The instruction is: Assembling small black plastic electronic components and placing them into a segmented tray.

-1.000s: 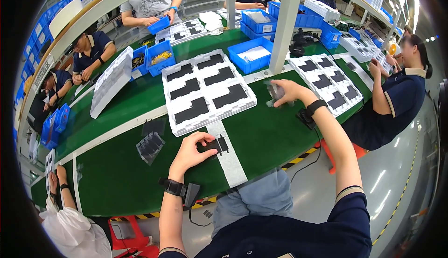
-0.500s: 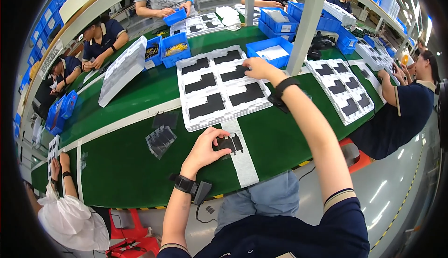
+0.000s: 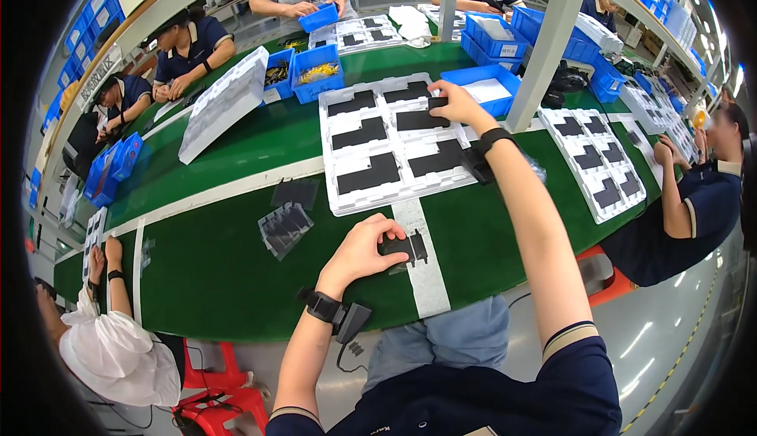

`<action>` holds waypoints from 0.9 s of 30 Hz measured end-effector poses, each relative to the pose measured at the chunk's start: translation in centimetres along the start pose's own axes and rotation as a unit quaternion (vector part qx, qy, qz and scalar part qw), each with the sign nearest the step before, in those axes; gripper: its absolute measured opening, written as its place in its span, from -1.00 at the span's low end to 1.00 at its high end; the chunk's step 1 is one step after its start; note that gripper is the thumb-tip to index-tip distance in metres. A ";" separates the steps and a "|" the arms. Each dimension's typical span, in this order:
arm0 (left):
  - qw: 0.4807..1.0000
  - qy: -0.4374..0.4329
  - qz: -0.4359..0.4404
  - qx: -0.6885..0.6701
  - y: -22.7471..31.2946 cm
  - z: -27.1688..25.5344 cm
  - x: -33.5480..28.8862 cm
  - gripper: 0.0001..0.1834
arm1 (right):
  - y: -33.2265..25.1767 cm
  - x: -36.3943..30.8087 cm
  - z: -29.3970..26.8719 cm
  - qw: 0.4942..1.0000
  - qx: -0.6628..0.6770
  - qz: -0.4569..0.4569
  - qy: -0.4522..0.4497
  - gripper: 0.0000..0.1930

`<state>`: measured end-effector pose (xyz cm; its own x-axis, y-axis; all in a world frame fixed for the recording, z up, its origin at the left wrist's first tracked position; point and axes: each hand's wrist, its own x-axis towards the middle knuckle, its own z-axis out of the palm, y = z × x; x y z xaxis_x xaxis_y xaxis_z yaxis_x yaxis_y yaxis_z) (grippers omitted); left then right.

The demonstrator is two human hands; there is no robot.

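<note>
Pinching a black part, right fingers over white tray

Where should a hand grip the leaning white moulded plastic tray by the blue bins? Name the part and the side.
Grip the white moulded plastic tray along its raised upper long edge, coming from above. It stands tilted on one long edge on the green table, leaning toward the blue plastic bins, so the top rim looks free while the bottom edge rests on the table.
</note>
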<state>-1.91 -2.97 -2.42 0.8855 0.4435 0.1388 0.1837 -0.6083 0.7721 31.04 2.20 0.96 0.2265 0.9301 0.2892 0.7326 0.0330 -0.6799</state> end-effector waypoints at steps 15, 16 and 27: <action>0.939 0.328 0.097 -0.024 2.5 -3.5 1.8 -0.88 | -9.4 -11.5 1.9 0.976 0.114 -0.134 -0.132 -0.76; 0.929 0.348 0.122 0.039 3.2 -3.9 2.2 -0.86 | -9.6 -11.7 2.9 0.973 0.097 -0.159 -0.140 -0.75; 0.985 0.166 0.045 -0.009 0.2 -2.4 3.0 -0.80 | -8.5 -12.6 5.7 0.971 0.186 -0.119 -0.088 -0.80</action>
<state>-0.29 -0.20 -0.35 0.7092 0.5803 0.4004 0.0999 -0.6449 0.7577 18.29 -7.69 -0.71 -0.0582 0.9269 0.3707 0.4609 0.3544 -0.8136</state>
